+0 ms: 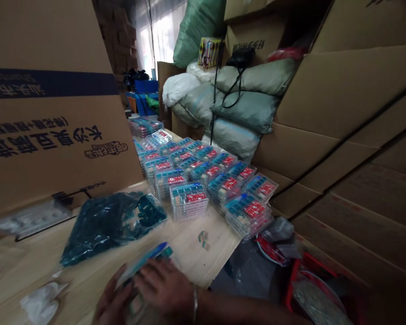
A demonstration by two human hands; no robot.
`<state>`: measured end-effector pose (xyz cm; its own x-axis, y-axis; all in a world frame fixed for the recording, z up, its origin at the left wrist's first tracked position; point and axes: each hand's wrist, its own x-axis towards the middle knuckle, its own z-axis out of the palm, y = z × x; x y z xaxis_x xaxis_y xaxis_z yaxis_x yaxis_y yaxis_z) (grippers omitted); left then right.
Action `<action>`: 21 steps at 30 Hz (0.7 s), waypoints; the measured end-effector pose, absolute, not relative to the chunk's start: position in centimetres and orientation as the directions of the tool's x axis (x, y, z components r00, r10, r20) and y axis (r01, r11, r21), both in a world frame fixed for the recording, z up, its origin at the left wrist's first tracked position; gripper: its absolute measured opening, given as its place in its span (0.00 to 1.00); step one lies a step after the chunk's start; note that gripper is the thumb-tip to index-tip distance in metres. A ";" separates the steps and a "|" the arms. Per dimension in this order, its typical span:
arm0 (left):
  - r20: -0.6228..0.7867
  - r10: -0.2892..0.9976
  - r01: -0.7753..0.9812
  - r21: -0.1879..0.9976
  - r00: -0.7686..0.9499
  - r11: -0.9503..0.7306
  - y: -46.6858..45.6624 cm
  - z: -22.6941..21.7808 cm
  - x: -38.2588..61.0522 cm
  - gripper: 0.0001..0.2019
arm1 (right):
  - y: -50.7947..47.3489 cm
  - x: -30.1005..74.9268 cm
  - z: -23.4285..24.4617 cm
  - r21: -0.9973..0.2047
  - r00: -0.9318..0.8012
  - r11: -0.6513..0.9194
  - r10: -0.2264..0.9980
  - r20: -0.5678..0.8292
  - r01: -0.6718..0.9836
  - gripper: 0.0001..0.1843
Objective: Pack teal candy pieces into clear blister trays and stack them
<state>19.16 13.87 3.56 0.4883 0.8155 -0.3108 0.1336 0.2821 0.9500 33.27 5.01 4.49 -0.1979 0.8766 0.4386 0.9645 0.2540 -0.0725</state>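
Observation:
Low in the head view, a clear plastic case (148, 256) with teal compartments and a blue strip along its far edge is between my hands. My left hand (112, 299) grips its near left side. Over its top lies my right hand (167, 289), a bracelet on the wrist, the fingers bent against the case and blurred. The hands hide much of the case. Beyond them rests a bag of small teal pieces (98, 230), its mouth facing right. A few small tan and green pieces (203, 239) lie loose on the wooden table (189, 262).
Stacks of similar cases (189, 201) with red cards cover the far table. A large carton (54, 113) stands left, cartons (345, 99) line the right. Stuffed sacks (246, 108) are piled behind. A red crate (292, 280) sits below the right edge; crumpled white tissue (42, 302) lies near left.

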 end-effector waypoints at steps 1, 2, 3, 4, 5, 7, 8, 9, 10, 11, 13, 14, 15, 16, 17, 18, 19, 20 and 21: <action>-0.340 0.809 0.071 0.934 0.480 0.350 13.9 4.2 20.9 0.23 | 4.1 34.9 4.8 -0.078 -0.149 0.208 0.872 0.465 0.975 0.21; -0.368 0.794 0.010 0.910 0.483 0.415 13.9 4.9 22.6 0.27 | 3.1 36.6 5.1 -0.110 -0.118 0.188 0.880 0.460 0.976 0.21; -0.398 0.777 -0.023 0.884 0.488 0.467 14.0 5.6 24.2 0.30 | 2.3 38.3 5.5 -0.163 -0.086 0.173 0.895 0.437 0.971 0.22; -0.427 0.765 -0.048 0.859 0.482 0.510 14.1 6.2 25.5 0.30 | 1.5 40.0 5.6 -0.225 -0.034 0.134 0.915 0.401 0.965 0.27; -0.446 0.765 -0.067 0.844 0.464 0.532 14.4 6.7 26.5 0.30 | 0.9 41.5 5.6 -0.273 0.027 0.082 0.928 0.372 0.958 0.31; -0.476 0.776 -0.081 0.830 0.413 0.552 15.0 7.2 27.8 0.28 | 0.1 43.7 4.7 -0.336 0.214 -0.097 0.919 0.331 0.937 0.26; -0.486 0.779 -0.076 0.828 0.395 0.555 15.2 7.3 28.2 0.26 | -0.2 44.4 3.9 -0.345 0.290 -0.174 0.901 0.322 0.922 0.21; -0.498 0.774 -0.062 0.825 0.391 0.562 15.4 7.2 28.5 0.25 | -0.4 44.7 2.9 -0.343 0.338 -0.225 0.887 0.315 0.912 0.17; -0.515 0.760 -0.042 0.817 0.397 0.575 15.5 7.1 28.9 0.25 | -0.6 44.8 1.9 -0.336 0.351 -0.244 0.883 0.310 0.910 0.16; -0.535 0.742 -0.022 0.806 0.405 0.592 15.5 6.9 29.4 0.24 | -0.8 44.6 1.0 -0.329 0.345 -0.242 0.888 0.305 0.913 0.17; -0.570 0.709 0.008 0.781 0.415 0.624 15.4 6.4 30.7 0.22 | -1.7 44.2 -0.3 -0.327 0.332 -0.232 0.897 0.293 0.916 0.18; -0.587 0.695 0.020 0.770 0.414 0.638 15.3 6.1 31.5 0.20 | -2.3 43.9 -0.7 -0.332 0.338 -0.237 0.896 0.290 0.913 0.19; -0.602 0.685 0.030 0.760 0.409 0.650 15.2 5.7 32.4 0.18 | -3.0 43.8 -0.9 -0.338 0.348 -0.245 0.891 0.292 0.909 0.18; -0.615 0.678 0.033 0.750 0.403 0.661 15.2 5.3 33.2 0.16 | -3.7 43.7 -1.0 -0.343 0.351 -0.244 0.888 0.296 0.907 0.18; -0.622 0.671 0.029 0.741 0.404 0.670 15.2 4.9 34.1 0.14 | -4.4 43.7 -1.0 -0.344 0.333 -0.223 0.894 0.301 0.912 0.17; -0.623 0.666 0.018 0.735 0.410 0.677 15.2 4.5 34.8 0.13 | -5.0 43.7 -0.9 -0.343 0.301 -0.190 0.904 0.304 0.920 0.17; -0.616 0.666 0.001 0.734 0.421 0.679 15.2 4.0 35.5 0.12 | -5.4 43.7 -0.9 -0.339 0.261 -0.154 0.918 0.299 0.928 0.18; -0.600 0.672 -0.019 0.739 0.435 0.673 15.1 3.6 36.2 0.11 | -5.7 43.6 -0.8 -0.332 0.222 -0.120 0.932 0.287 0.936 0.19; -0.579 0.677 -0.040 0.746 0.453 0.665 14.8 3.2 36.9 0.10 | -5.8 43.4 -0.7 -0.322 0.182 -0.090 0.946 0.268 0.942 0.22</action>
